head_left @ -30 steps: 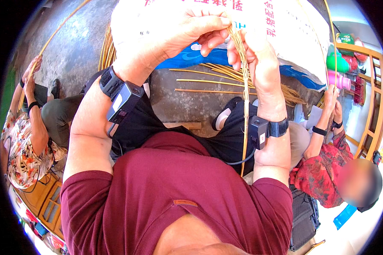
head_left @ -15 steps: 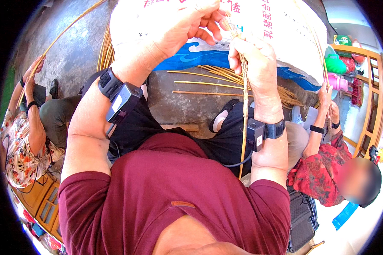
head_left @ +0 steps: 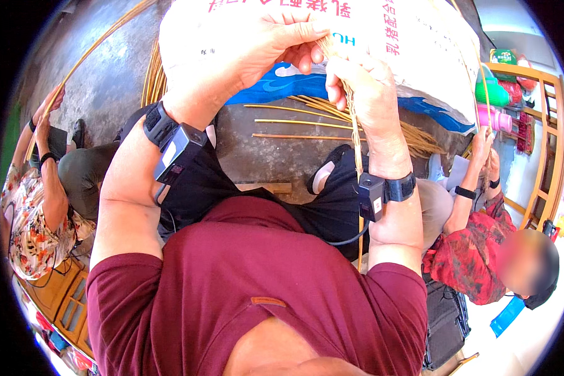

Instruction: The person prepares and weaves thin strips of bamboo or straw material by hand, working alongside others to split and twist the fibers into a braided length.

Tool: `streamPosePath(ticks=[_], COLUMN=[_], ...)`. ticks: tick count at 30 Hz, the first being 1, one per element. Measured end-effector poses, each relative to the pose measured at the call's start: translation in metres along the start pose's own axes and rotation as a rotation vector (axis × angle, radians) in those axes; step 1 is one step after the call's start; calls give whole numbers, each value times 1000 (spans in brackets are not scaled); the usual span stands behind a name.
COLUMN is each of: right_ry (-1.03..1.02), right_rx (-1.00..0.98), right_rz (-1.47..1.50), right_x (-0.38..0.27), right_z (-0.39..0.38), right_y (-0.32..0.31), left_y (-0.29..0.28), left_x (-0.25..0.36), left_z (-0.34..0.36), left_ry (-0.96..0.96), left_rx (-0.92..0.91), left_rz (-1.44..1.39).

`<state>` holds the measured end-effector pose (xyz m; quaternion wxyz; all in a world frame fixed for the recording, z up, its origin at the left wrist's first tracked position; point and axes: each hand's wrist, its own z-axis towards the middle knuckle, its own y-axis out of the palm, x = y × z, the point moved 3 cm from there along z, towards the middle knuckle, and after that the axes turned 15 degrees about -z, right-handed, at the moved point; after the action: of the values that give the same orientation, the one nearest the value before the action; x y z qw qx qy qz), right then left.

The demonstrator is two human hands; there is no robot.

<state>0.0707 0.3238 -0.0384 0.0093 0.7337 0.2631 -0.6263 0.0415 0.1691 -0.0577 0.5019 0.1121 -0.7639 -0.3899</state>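
Note:
A thin yellow-brown plant stalk (head_left: 355, 128) with a frayed, brushy top runs upright between my hands and down past my right wrist. My right hand (head_left: 365, 88) is closed around it just below the bushy part, thumb on the left side. At the upper tip, my left hand (head_left: 292, 41) pinches the fine strands between thumb and fingers, with the other fingers curled. Behind both hands lies a large white sack (head_left: 420, 69) with a blue wave pattern along its lower edge.
Several loose stalks (head_left: 307, 123) lie on the grey floor beyond my knees, with more stalks (head_left: 153, 78) left of the sack. One co-worker (head_left: 44, 207) sits at the left and another (head_left: 473, 250) at the right, both handling long stalks. A wooden rack (head_left: 542, 163) stands at the right.
My left fingers, spread and loose before, have closed on the stalk's tip. My right hand has shifted slightly left and down with the stalk.

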Motion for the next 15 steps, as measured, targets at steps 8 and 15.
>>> streamPosePath(ticks=[8,15], right_ry=[-4,-31], right_rx=[35,50], right_rz=[22,82], right_x=[-1,4], right_z=[3,4], right_y=[-3,-1], left_y=[6,6], left_x=[1,2], left_z=[-5,-7], left_ry=[51,151], left_rx=[-88,-115], left_rz=[86,308])
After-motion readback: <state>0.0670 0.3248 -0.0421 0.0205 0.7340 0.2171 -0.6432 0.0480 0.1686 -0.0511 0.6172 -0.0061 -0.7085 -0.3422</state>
